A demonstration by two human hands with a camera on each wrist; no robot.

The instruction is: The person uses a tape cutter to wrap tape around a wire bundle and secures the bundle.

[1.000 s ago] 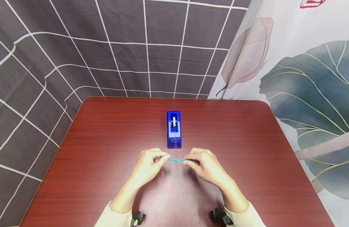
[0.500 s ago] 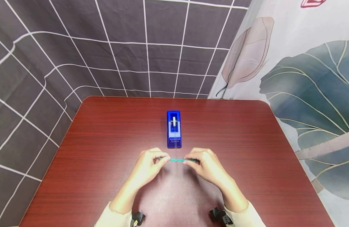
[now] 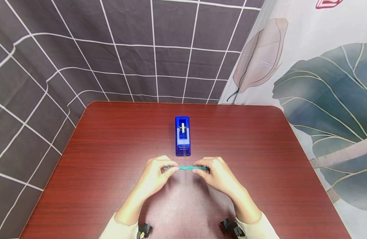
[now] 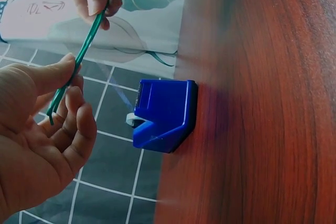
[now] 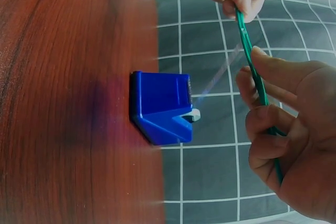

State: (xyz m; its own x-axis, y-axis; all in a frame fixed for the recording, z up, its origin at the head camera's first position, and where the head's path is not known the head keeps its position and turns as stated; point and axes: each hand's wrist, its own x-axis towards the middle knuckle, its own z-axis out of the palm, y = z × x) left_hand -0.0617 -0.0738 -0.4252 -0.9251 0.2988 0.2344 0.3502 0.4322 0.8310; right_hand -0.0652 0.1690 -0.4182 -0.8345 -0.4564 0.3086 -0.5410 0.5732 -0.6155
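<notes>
Both hands are busy here: the left hand (image 3: 154,173) pinches one end of some thin green strands (image 3: 186,168) between thumb and fingers, and the right hand (image 3: 215,171) grips the other end, so they're basically strung sideways between the two. They sit just on the near side of a blue tape dispenser (image 3: 183,136) parked on the reddish wood surface (image 3: 117,132). A faint see-through strip (image 5: 218,77) seems to run from the dispenser toward the strands, but it's too hazy to say whether it touches them. Behind that there's dark grid-pattern cloth (image 3: 172,61), plus a leaf-print curtain (image 3: 326,106) off to the right.
</notes>
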